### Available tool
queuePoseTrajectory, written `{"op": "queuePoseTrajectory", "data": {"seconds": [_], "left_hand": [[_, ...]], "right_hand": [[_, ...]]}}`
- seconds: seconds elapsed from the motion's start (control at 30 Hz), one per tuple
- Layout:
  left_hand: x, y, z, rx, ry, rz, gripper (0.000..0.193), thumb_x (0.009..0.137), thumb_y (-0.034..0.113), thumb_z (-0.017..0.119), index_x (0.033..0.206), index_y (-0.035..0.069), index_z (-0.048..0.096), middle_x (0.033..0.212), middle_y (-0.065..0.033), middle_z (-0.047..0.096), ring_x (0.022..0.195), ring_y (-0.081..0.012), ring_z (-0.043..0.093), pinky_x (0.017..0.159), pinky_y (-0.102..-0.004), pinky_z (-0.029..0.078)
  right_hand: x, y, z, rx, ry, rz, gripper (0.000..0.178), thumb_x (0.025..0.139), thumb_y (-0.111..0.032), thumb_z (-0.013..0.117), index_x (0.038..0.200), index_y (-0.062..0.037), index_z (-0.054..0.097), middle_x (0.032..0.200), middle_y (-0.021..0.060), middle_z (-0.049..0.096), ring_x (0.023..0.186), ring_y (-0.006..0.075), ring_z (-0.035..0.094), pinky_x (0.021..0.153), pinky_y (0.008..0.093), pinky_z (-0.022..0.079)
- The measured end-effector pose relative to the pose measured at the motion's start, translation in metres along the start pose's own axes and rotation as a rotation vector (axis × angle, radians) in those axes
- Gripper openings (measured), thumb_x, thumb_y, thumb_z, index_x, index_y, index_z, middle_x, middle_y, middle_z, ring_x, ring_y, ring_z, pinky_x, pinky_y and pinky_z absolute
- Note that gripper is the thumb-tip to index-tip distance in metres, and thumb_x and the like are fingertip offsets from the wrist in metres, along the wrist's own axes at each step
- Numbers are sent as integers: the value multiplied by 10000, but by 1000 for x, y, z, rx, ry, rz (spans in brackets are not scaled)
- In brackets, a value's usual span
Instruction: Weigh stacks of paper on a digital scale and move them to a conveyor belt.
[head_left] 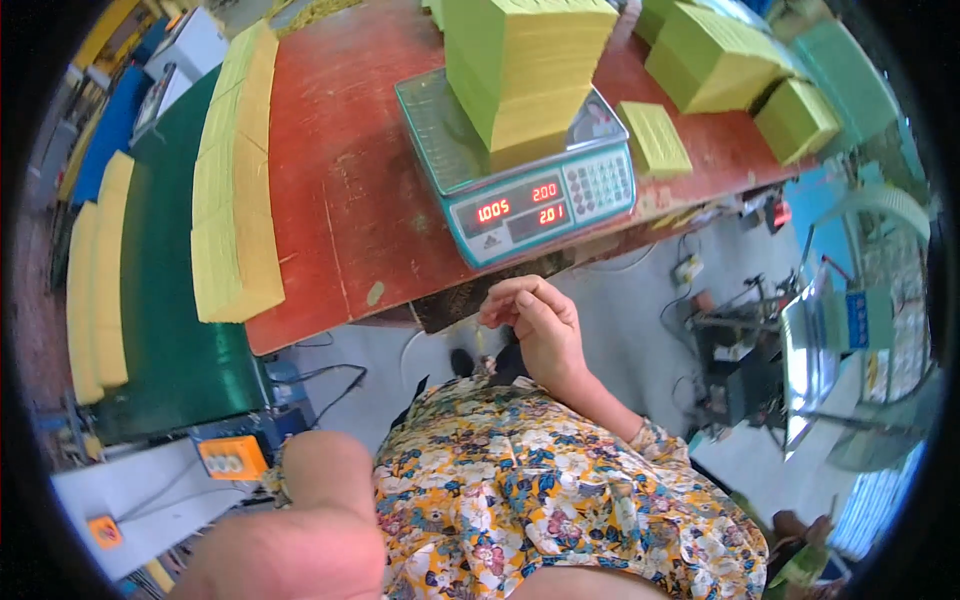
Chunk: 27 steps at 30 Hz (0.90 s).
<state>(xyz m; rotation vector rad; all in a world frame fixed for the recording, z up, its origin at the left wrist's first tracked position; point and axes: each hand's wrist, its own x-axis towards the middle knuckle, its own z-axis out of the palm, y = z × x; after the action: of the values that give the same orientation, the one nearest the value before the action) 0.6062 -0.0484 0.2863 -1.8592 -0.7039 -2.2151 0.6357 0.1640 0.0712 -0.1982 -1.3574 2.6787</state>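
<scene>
My right hand (pixel 545 330) is just off the table's front edge, below the scale. Its fingers curl loosely in toward the thumb, and nothing shows in them. At the lower left my left hand (pixel 290 555) is close up and blurred, the arm bent back; its fingers are hidden. A teal digital scale (pixel 545 205) with a lit red display and a keypad sits at the table's front edge. On its metal plate stands a tall block of stacked yellow paper (pixel 520 80). A thin yellow paper stack (pixel 653 138) lies beside the scale on the right.
The worn red table (pixel 330 190) carries a long row of yellow paper stacks (pixel 235 180) on its left and more paper blocks (pixel 715 60) at the far right. Left of it, a green conveyor belt (pixel 170 280) holds further stacks. Cables and machinery (pixel 750 350) stand right; an orange switch box (pixel 232 458), lower left.
</scene>
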Motion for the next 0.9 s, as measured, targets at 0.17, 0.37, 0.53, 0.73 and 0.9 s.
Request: {"op": "queuePoseTrajectory", "data": {"seconds": [0.17, 0.37, 0.53, 0.73, 0.9], "left_hand": [[-3, -23, 23, -162, 240, -308, 130, 808, -42, 631, 785, 86, 639, 857, -3, 619, 712, -151, 606, 607, -297, 541], [-15, -73, 51, -309, 165, 323, 116, 840, 4, 636, 953, 30, 652, 842, -76, 618, 698, -223, 647, 578, -342, 554], [-2, -45, 57, -296, 68, -243, 284, 864, 52, 649, 1141, 3, 606, 839, -74, 633, 674, -222, 647, 561, -343, 549], [-3, -70, 120, -293, 63, -281, 277, 877, 82, 651, 1140, 8, 602, 797, -75, 642, 636, -217, 644, 550, -330, 537], [1, -93, 160, -315, -48, -344, 190, 867, 80, 650, 1045, 19, 619, 780, -77, 641, 611, -212, 641, 539, -327, 524]], "right_hand": [[-25, 11, -18, 41, 125, -49, 228, 996, -119, 484, 1062, 29, 643, 930, 95, 669, 860, 190, 641, 791, 330, 513], [-53, 8, -21, 29, 195, -32, 219, 989, -110, 493, 1068, 23, 649, 930, 85, 663, 860, 172, 639, 788, 312, 512], [-71, 1, -40, -28, 225, -88, 228, 976, -133, 501, 1062, 34, 632, 937, 115, 668, 863, 199, 649, 798, 336, 511], [-108, -25, -67, -76, 233, -124, 214, 992, -107, 501, 1056, 23, 658, 909, 74, 670, 864, 147, 633, 793, 294, 507], [-150, -42, -108, -106, 284, -138, 214, 991, -110, 503, 1049, 25, 660, 902, 73, 672, 859, 141, 635, 793, 292, 508]]}}
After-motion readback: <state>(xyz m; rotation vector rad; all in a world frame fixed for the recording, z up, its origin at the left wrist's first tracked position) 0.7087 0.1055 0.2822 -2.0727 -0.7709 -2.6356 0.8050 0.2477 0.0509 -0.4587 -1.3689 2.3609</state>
